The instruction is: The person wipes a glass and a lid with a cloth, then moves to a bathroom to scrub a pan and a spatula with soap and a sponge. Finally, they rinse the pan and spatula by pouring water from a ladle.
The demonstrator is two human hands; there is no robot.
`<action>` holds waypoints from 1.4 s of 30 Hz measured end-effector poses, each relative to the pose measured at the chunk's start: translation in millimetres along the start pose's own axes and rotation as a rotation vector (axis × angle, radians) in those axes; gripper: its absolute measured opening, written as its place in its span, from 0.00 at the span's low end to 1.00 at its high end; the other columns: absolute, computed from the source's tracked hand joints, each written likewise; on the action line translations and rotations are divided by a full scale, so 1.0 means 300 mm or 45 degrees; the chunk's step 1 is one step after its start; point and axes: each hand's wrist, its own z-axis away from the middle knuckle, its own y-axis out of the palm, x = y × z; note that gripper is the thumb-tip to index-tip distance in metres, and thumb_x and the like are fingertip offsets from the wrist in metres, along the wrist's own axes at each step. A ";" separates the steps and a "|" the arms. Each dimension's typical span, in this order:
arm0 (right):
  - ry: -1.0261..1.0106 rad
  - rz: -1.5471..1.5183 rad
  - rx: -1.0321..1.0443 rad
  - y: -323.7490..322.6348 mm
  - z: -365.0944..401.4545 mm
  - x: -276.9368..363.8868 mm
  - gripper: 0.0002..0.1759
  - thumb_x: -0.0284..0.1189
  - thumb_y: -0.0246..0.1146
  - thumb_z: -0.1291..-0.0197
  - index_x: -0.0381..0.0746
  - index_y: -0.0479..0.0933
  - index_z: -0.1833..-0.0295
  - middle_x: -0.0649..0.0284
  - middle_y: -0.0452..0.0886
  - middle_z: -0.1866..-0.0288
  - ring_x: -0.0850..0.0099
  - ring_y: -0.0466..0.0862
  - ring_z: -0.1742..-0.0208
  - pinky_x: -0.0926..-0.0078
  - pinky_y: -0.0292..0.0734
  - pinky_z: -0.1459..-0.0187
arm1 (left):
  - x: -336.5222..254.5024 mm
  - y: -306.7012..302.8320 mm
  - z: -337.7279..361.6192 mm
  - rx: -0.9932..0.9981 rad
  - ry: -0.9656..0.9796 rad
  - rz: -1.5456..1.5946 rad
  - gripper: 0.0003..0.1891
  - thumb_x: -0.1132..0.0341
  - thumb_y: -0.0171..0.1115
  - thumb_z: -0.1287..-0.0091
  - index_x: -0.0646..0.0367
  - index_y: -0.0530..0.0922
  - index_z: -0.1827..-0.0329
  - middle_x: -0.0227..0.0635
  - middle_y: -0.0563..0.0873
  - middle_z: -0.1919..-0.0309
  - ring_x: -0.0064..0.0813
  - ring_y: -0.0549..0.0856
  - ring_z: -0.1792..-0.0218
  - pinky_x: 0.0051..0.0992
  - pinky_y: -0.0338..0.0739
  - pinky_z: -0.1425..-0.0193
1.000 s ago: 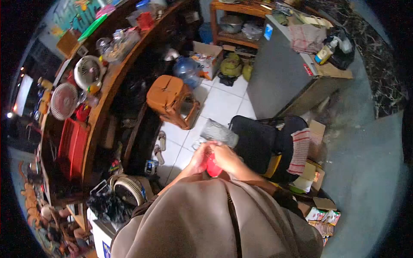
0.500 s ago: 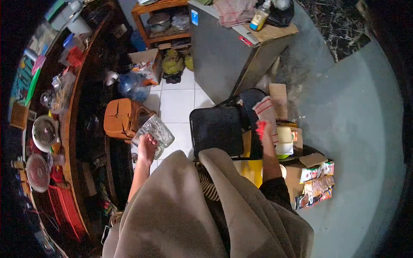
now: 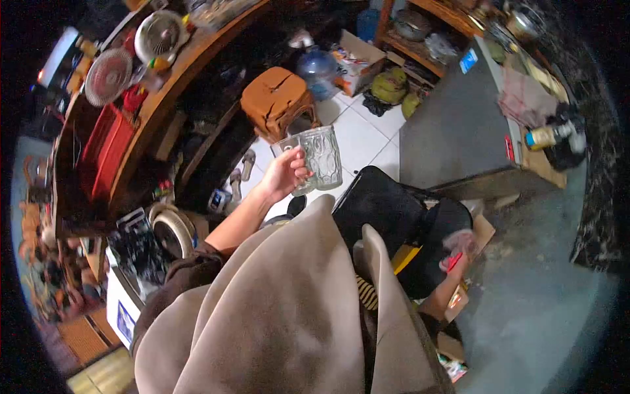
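My left hand [image 3: 283,176] is closed round the handle side of a clear glass mug [image 3: 323,157] with patterned sides, held up over the floor tiles. Out to the right, my right hand [image 3: 458,264] is blurred, its fingers closed on a small bright red object [image 3: 453,261] whose kind I cannot tell. A pinkish striped cloth [image 3: 459,241] bunches right at those fingers, over the back of a black chair [image 3: 453,217]. Between the hands lies the chair's black padded seat [image 3: 377,200].
Ahead stands an orange-brown plastic stool [image 3: 274,98], with a blue water jug [image 3: 319,73] behind. A grey fridge [image 3: 453,118] carries cloths and a bottle [image 3: 548,136]. Along the left runs a wooden shelf [image 3: 157,98] with fans. Sandals [image 3: 247,165] lie on the tiles.
My view has swung left, so the room shifts right and tilts. My left hand still carries the mug; my right hand still grips the red object, and the cloth looks more bunched.
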 end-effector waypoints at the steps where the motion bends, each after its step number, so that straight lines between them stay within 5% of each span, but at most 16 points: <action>1: 0.055 -0.297 0.107 0.078 0.029 0.088 0.16 0.37 0.57 0.52 0.36 0.71 0.62 0.63 0.74 0.72 0.68 0.74 0.77 0.75 0.71 0.73 | -0.009 0.009 0.019 -0.043 -0.001 0.054 0.09 0.60 0.45 0.38 0.50 0.64 0.75 0.17 0.61 0.87 0.15 0.63 0.83 0.24 0.68 0.58; 3: -0.602 -0.185 0.071 0.413 0.088 0.211 0.12 0.33 0.57 0.51 0.38 0.72 0.62 0.66 0.72 0.72 0.74 0.72 0.79 0.81 0.70 0.74 | -0.012 -0.035 0.029 0.052 0.039 0.127 0.09 0.59 0.45 0.37 0.50 0.64 0.75 0.17 0.61 0.87 0.15 0.64 0.82 0.23 0.69 0.59; 6: -0.568 0.446 0.423 0.891 0.472 0.425 0.09 0.28 0.54 0.48 0.36 0.71 0.62 0.67 0.70 0.70 0.76 0.70 0.76 0.81 0.66 0.76 | -0.018 -0.015 0.058 -0.009 0.090 0.151 0.10 0.58 0.45 0.38 0.50 0.65 0.75 0.16 0.60 0.86 0.15 0.63 0.81 0.23 0.68 0.59; 7: -1.812 0.667 0.513 1.008 0.424 0.357 0.07 0.27 0.55 0.50 0.34 0.72 0.67 0.64 0.70 0.73 0.72 0.70 0.73 0.74 0.67 0.72 | -0.021 -0.016 0.061 0.009 0.151 0.069 0.10 0.56 0.45 0.38 0.50 0.66 0.73 0.16 0.61 0.85 0.15 0.64 0.80 0.22 0.67 0.58; 8: -1.485 0.848 0.941 1.098 0.527 0.394 0.05 0.26 0.57 0.54 0.34 0.71 0.73 0.59 0.69 0.74 0.64 0.71 0.74 0.70 0.67 0.70 | -0.024 -0.021 0.059 0.015 0.159 0.096 0.11 0.54 0.45 0.38 0.49 0.65 0.73 0.17 0.62 0.85 0.15 0.65 0.80 0.22 0.68 0.59; 12: -1.617 0.763 1.457 1.367 0.648 0.324 0.04 0.27 0.59 0.58 0.38 0.73 0.77 0.60 0.70 0.71 0.63 0.75 0.75 0.72 0.70 0.74 | -0.059 -0.028 0.046 -0.116 0.304 -0.068 0.13 0.51 0.49 0.40 0.51 0.69 0.70 0.19 0.69 0.81 0.13 0.68 0.79 0.17 0.65 0.71; 17: -1.603 0.962 1.569 1.599 0.637 0.331 0.07 0.29 0.55 0.55 0.37 0.74 0.75 0.57 0.71 0.70 0.63 0.75 0.72 0.70 0.70 0.75 | -0.193 -0.172 -0.057 -0.246 0.326 -0.370 0.05 0.66 0.55 0.45 0.58 0.74 0.71 0.27 0.78 0.75 0.13 0.74 0.76 0.14 0.67 0.76; 21: -1.150 0.697 1.771 1.807 0.564 0.343 0.12 0.27 0.46 0.51 0.33 0.73 0.67 0.56 0.69 0.70 0.66 0.72 0.66 0.75 0.68 0.66 | -0.383 -0.288 -0.157 -0.173 0.292 -0.092 0.02 0.70 0.52 0.47 0.55 0.71 0.76 0.22 0.72 0.82 0.12 0.68 0.82 0.14 0.64 0.76; 23: -0.160 0.417 1.476 1.899 0.587 0.404 0.13 0.26 0.45 0.51 0.35 0.71 0.61 0.63 0.68 0.67 0.71 0.71 0.66 0.77 0.66 0.62 | -0.497 -0.312 -0.194 -0.191 0.283 0.046 0.05 0.71 0.52 0.47 0.53 0.67 0.78 0.19 0.66 0.85 0.12 0.64 0.84 0.13 0.62 0.78; 27: -0.375 0.226 1.279 2.119 0.564 0.410 0.11 0.26 0.49 0.44 0.37 0.66 0.55 0.67 0.68 0.66 0.80 0.68 0.64 0.85 0.65 0.58 | -0.701 -0.363 -0.266 -0.170 0.309 -0.119 0.05 0.73 0.50 0.49 0.54 0.66 0.80 0.20 0.65 0.85 0.12 0.63 0.83 0.12 0.61 0.76; 29: -0.549 0.067 1.174 2.239 0.573 0.398 0.11 0.25 0.60 0.51 0.37 0.69 0.61 0.67 0.68 0.69 0.79 0.69 0.69 0.81 0.66 0.66 | -0.766 -0.373 -0.301 -0.196 0.314 -0.182 0.04 0.74 0.49 0.50 0.56 0.66 0.80 0.21 0.67 0.84 0.12 0.64 0.83 0.13 0.61 0.76; 31: -1.181 0.533 0.806 2.335 0.613 0.406 0.11 0.23 0.61 0.54 0.36 0.71 0.63 0.66 0.69 0.69 0.76 0.71 0.66 0.80 0.67 0.64 | -0.804 -0.403 -0.324 -0.180 0.459 -0.287 0.04 0.75 0.48 0.50 0.56 0.66 0.80 0.22 0.68 0.83 0.13 0.65 0.83 0.14 0.60 0.78; 33: -1.331 0.511 0.712 2.392 0.642 0.392 0.09 0.26 0.64 0.60 0.37 0.74 0.70 0.60 0.69 0.66 0.67 0.71 0.65 0.72 0.67 0.62 | -0.821 -0.464 -0.336 -0.149 0.470 -0.272 0.04 0.74 0.47 0.50 0.59 0.70 0.74 0.24 0.73 0.79 0.15 0.71 0.79 0.15 0.67 0.74; 35: -1.797 0.734 0.485 2.425 0.658 0.389 0.09 0.28 0.63 0.56 0.37 0.74 0.68 0.58 0.68 0.64 0.65 0.70 0.61 0.68 0.64 0.58 | -0.846 -0.476 -0.329 0.006 0.441 -0.035 0.11 0.74 0.45 0.50 0.63 0.70 0.62 0.31 0.76 0.70 0.18 0.76 0.70 0.18 0.71 0.63; 40: -1.762 0.665 0.589 2.501 0.581 0.373 0.09 0.31 0.60 0.53 0.37 0.71 0.68 0.58 0.68 0.65 0.61 0.69 0.60 0.66 0.62 0.57 | -0.854 -0.473 -0.347 0.029 0.509 0.148 0.13 0.72 0.46 0.47 0.64 0.70 0.57 0.34 0.78 0.66 0.19 0.78 0.66 0.19 0.74 0.58; 42: -1.610 0.702 0.671 2.522 0.549 0.368 0.10 0.32 0.59 0.52 0.36 0.69 0.71 0.56 0.68 0.67 0.60 0.69 0.62 0.66 0.63 0.59 | -0.844 -0.484 -0.379 -0.093 0.617 -0.115 0.12 0.66 0.52 0.45 0.62 0.72 0.61 0.29 0.78 0.69 0.15 0.76 0.68 0.16 0.71 0.63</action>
